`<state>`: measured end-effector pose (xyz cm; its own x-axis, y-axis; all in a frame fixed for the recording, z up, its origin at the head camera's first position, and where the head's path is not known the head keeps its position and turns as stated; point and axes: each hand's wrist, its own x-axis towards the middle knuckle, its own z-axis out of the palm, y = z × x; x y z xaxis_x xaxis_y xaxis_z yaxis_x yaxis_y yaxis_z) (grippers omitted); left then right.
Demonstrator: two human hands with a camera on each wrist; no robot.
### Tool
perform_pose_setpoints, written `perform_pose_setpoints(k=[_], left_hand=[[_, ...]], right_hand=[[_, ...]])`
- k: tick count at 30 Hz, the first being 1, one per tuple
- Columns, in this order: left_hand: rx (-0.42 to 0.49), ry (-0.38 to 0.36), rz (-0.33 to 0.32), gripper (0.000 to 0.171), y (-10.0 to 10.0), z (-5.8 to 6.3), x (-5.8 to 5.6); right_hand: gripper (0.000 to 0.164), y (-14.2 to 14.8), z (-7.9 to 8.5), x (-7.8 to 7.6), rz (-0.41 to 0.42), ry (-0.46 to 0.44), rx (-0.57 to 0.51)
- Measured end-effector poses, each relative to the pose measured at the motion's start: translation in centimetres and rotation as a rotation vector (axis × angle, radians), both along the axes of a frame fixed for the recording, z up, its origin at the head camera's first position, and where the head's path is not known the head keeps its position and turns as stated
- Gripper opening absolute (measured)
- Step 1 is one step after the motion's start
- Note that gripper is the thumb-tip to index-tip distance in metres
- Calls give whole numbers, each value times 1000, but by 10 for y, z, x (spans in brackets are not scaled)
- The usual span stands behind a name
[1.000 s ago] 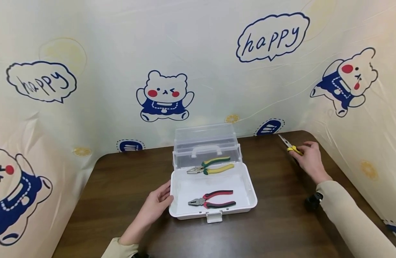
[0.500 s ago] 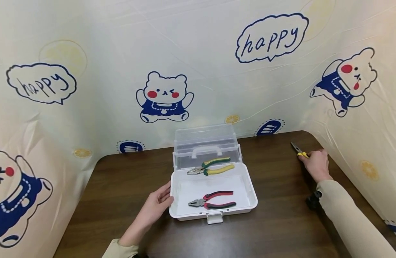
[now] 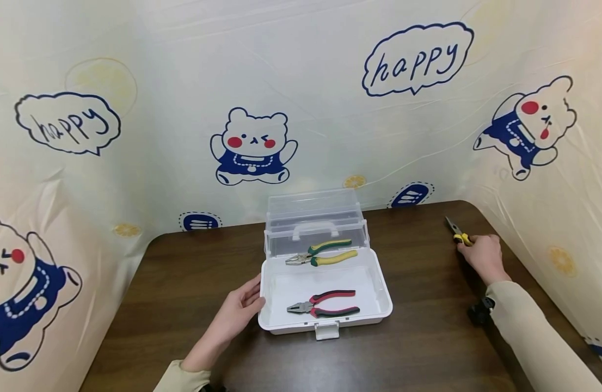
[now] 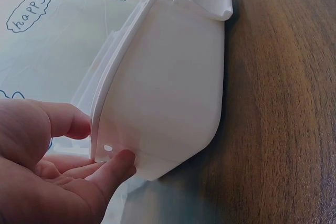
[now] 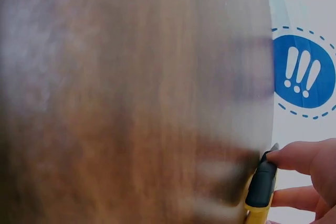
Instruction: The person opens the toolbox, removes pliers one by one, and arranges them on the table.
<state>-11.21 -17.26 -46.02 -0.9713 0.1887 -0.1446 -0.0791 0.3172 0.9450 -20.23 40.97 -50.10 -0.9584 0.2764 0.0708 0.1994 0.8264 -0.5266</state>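
Note:
An open white toolbox (image 3: 301, 328) sits mid-table with its clear lid raised. My left hand (image 3: 238, 307) holds its left side; in the left wrist view, thumb and finger pinch the box rim (image 4: 100, 98) at a corner. At the right of the table, my right hand (image 3: 484, 258) grips needle-nose pliers (image 3: 460, 236) by their yellow-and-black handles, tips pointing away from me. The right wrist view shows a dark-and-yellow handle (image 5: 261, 187) between thumb and fingers. Inside the toolbox lie red-and-black pliers (image 3: 336, 312) near the front and green-and-yellow pliers (image 3: 335, 258) toward the back.
Brown wood tabletop (image 3: 418, 348) surrounds the toolbox. A printed cloth backdrop (image 3: 320, 120) with bears and lettering stands along the back and both sides. The raised clear lid (image 3: 313, 207) reaches close to it. A latch (image 3: 327, 331) hangs at the box's front.
My right hand has moved right and toward me with the needle-nose pliers, then nearly stopped. The left hand and toolbox have stayed in place.

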Motion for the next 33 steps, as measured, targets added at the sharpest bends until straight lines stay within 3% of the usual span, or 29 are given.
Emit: perform_pose_setpoints(k=[17,22,33], left_hand=[[9,-8,-2,58,-2,0,1],[11,-6,-4,58,-2,-1,1],[-12,-6,5,59,-2,0,0]], right_hand=[[57,-5,5,7,32,23,26],[53,-11,8,10,51,89,25],[50,-44,36,14,153,183,-38]])
